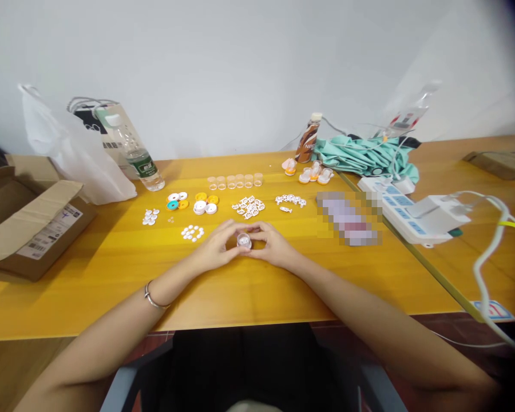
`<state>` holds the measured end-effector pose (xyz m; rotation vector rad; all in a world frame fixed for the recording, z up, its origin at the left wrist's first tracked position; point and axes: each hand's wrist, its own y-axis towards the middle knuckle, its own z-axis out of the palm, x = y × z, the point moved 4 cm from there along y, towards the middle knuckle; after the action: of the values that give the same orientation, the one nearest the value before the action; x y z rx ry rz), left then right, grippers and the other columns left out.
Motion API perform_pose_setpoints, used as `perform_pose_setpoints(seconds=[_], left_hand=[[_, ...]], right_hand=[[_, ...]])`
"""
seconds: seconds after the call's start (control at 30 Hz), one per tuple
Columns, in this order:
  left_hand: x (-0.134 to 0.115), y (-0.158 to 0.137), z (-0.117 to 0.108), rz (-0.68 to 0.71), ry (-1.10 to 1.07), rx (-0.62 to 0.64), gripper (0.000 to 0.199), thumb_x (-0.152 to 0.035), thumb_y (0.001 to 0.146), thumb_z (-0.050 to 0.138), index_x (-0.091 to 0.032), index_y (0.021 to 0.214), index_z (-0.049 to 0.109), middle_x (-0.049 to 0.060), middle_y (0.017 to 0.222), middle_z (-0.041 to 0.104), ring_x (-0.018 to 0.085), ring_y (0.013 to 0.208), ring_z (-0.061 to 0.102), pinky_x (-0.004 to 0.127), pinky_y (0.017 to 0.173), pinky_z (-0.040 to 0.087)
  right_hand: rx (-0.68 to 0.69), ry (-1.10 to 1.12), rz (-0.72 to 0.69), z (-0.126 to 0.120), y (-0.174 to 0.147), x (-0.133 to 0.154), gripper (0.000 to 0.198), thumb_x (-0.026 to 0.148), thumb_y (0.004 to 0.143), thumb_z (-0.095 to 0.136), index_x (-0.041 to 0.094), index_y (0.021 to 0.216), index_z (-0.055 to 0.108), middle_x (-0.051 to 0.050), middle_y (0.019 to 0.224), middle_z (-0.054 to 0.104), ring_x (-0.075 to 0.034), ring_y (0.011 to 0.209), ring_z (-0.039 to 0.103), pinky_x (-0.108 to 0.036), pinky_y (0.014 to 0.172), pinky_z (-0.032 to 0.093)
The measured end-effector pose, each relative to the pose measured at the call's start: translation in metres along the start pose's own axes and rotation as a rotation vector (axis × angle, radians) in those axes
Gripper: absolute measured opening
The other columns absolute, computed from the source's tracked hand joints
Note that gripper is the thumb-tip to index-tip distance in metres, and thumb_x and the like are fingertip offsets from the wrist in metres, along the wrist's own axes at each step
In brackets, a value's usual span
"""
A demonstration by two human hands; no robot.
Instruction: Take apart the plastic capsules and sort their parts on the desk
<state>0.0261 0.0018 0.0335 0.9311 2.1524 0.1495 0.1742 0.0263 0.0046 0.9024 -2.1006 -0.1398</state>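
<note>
Between my hands, near the middle of the table, is a small clear round cup (pixel 244 241) with white bits inside. My left hand (pixel 220 245) curls round its left side and my right hand (pixel 273 245) round its right, fingertips and thumbs meeting at the cup. Just beyond lie flat white openwork plastic pieces (pixel 249 207), with smaller white plastic parts (pixel 290 199) to their right. A row of several clear cups (pixel 239 182) stands farther back. Left of my hands are small white discs (pixel 193 233), white knob-like parts (pixel 150 217) and round white, orange and blue lids (pixel 200 206).
On the left stand an open cardboard box (pixel 51 229), a white plastic bag (pixel 75 149) and a water bottle (pixel 142 163). Clear-and-orange assembled pieces (pixel 316 173), a brown drink bottle (pixel 308 140), a green folded umbrella (pixel 364 155) and a power strip (pixel 405 214) with cables lie right.
</note>
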Motion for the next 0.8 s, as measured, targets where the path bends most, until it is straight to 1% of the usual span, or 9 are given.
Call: perform_pose_setpoints(seconds=[0.1,0.17,0.27,0.3,0.37,0.47,0.57,0.7,0.8], left_hand=[[-0.002,0.000,-0.001,0.012,0.012,-0.031,0.060,-0.039,0.074,0.065,-0.023,0.127,0.040,0.012,0.120,0.047,0.025,0.113,0.045,0.043,0.096,0.039],[-0.004,0.001,0.001,0.053,-0.034,0.029,0.048,-0.033,0.082,0.056,-0.024,0.127,0.041,0.011,0.123,0.046,0.023,0.117,0.043,0.040,0.099,0.037],[-0.003,0.002,0.002,0.010,-0.015,0.013,0.026,-0.031,0.085,0.052,-0.021,0.108,0.056,0.008,0.101,0.056,0.019,0.097,0.054,0.036,0.089,0.044],[-0.001,0.002,0.000,-0.022,0.011,-0.029,0.025,-0.033,0.082,0.057,-0.020,0.103,0.058,0.007,0.095,0.057,0.019,0.091,0.055,0.036,0.085,0.046],[0.000,0.003,-0.002,-0.050,0.038,-0.093,0.040,-0.037,0.073,0.067,-0.019,0.106,0.056,0.008,0.099,0.056,0.021,0.095,0.054,0.037,0.085,0.046],[-0.002,0.003,-0.001,0.017,-0.018,0.002,0.057,-0.035,0.074,0.066,-0.022,0.125,0.044,0.012,0.122,0.049,0.023,0.114,0.046,0.039,0.096,0.040],[-0.001,0.001,0.001,0.011,-0.061,0.097,0.042,-0.028,0.084,0.054,-0.025,0.125,0.046,0.008,0.124,0.053,0.021,0.113,0.050,0.037,0.097,0.040],[-0.001,0.000,-0.006,-0.044,-0.068,-0.021,0.034,-0.028,0.082,0.056,-0.022,0.116,0.054,0.008,0.111,0.061,0.020,0.102,0.057,0.035,0.091,0.044],[0.000,0.005,-0.029,-0.006,0.004,-0.222,0.032,-0.029,0.080,0.060,-0.022,0.111,0.058,0.008,0.108,0.061,0.019,0.100,0.056,0.034,0.089,0.044]], right_hand=[[-0.005,-0.012,0.012,0.000,0.000,0.000,0.028,0.033,0.067,0.073,0.022,0.092,0.071,-0.007,0.098,0.056,-0.021,0.095,0.053,-0.038,0.089,0.043],[-0.006,-0.002,0.009,-0.001,0.000,0.001,0.027,0.034,0.068,0.072,0.020,0.091,0.071,-0.007,0.097,0.056,-0.021,0.094,0.054,-0.037,0.088,0.043],[-0.005,0.011,0.011,0.000,0.000,0.001,0.028,0.036,0.068,0.072,0.019,0.090,0.071,-0.007,0.096,0.056,-0.021,0.093,0.054,-0.037,0.088,0.044],[-0.003,0.008,0.015,0.000,-0.001,0.001,0.028,0.035,0.067,0.072,0.020,0.089,0.071,-0.007,0.096,0.056,-0.021,0.094,0.054,-0.037,0.088,0.044],[0.004,-0.003,0.022,0.000,0.000,0.000,0.028,0.034,0.066,0.074,0.021,0.090,0.071,-0.007,0.097,0.055,-0.021,0.095,0.054,-0.038,0.088,0.043],[0.006,-0.002,0.028,0.000,0.000,0.001,0.028,0.031,0.066,0.073,0.021,0.092,0.071,-0.006,0.098,0.056,-0.021,0.095,0.053,-0.038,0.089,0.043],[0.004,0.009,0.029,-0.001,0.000,0.002,0.026,0.034,0.068,0.072,0.021,0.091,0.071,-0.006,0.096,0.056,-0.020,0.094,0.054,-0.036,0.089,0.043],[-0.002,-0.003,0.046,-0.001,0.000,0.002,0.029,0.039,0.067,0.072,0.021,0.090,0.071,-0.006,0.098,0.056,-0.021,0.096,0.054,-0.036,0.089,0.043],[-0.001,-0.015,0.064,0.000,-0.001,0.000,0.032,0.039,0.066,0.072,0.019,0.091,0.070,-0.007,0.099,0.056,-0.021,0.096,0.054,-0.036,0.089,0.043]])
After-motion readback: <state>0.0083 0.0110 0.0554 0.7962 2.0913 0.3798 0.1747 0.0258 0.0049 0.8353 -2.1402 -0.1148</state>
